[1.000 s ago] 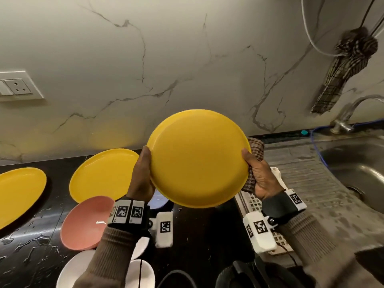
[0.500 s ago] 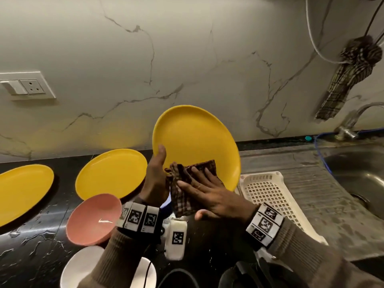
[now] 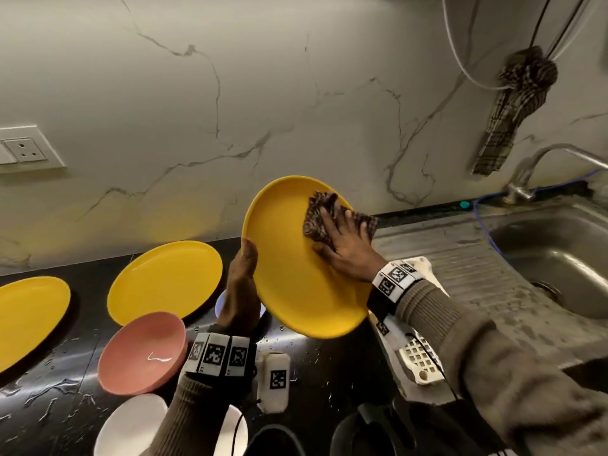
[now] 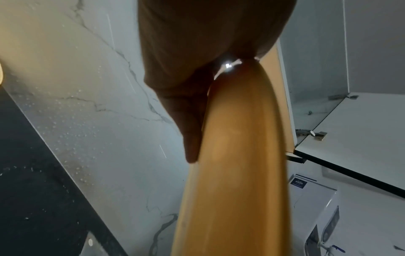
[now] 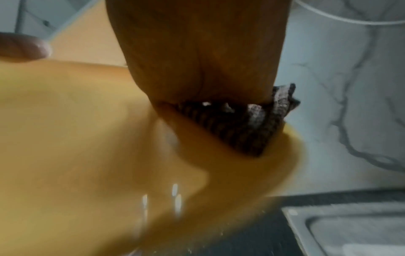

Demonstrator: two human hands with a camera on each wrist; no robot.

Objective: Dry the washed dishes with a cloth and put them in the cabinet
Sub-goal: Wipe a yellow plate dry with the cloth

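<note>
Wet black surface (image 3: 59,386) at left, strewn with more plates. Left hand (image 3: 238,291) clamped on yellow plate (image 3: 289,274) rim, thumb over edge, plate tilted in air. Right hand (image 3: 345,248) flat, fingers straight, pressing checked cloth (image 3: 317,215) near upper rim. Risk: hard push levering plate from one-sided grip; drop onto dishes below.

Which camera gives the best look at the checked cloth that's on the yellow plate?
The head view: the checked cloth shows under the right hand, pressed flat on the yellow plate. The right wrist view shows only a blurred bunch beneath the palm. The left wrist view shows none of it.
</note>
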